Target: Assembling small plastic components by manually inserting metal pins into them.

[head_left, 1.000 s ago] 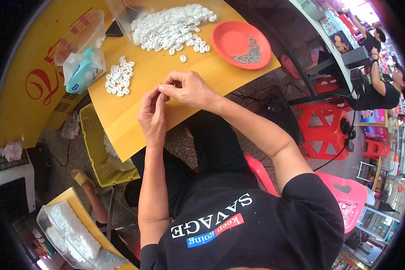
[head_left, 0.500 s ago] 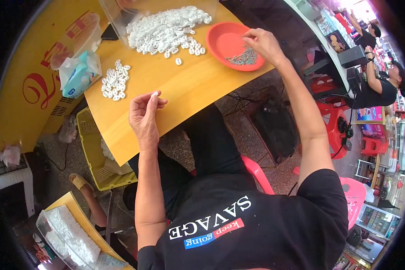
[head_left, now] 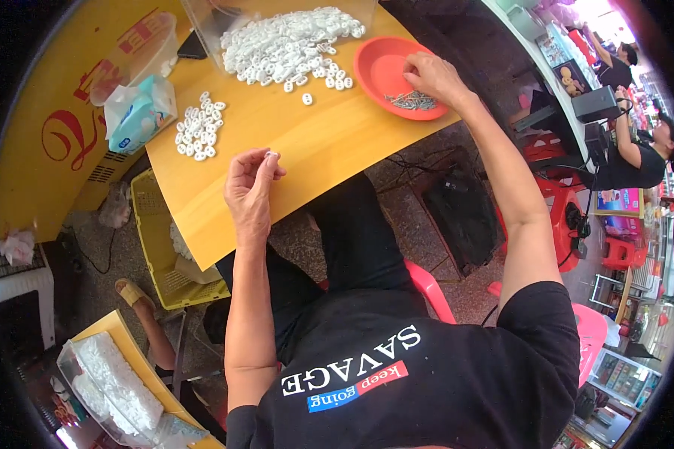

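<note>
My left hand is raised over the table's near edge. Its thumb and fingers pinch a small white plastic piece, mostly covered by the fingertips. Over at the right, my right hand reaches into a round red bowl, fingers bent together above a small heap of thin metal screws or nails. Whatever its fingertips hold is hidden. A large heap of white oval pieces with two holes covers the far side of the table. A smaller pile of the same pieces lies left of my left hand.
A single white piece lies before the big heap. A tissue pack stands at the table's left edge, with a dark phone behind it. A yellow crate is on the floor. People are in the right background.
The whole view has shifted slightly. My right hand has dipped a little lower at the red bowl, its fingers more curled. The left hand keeps its pinch, turned slightly.
</note>
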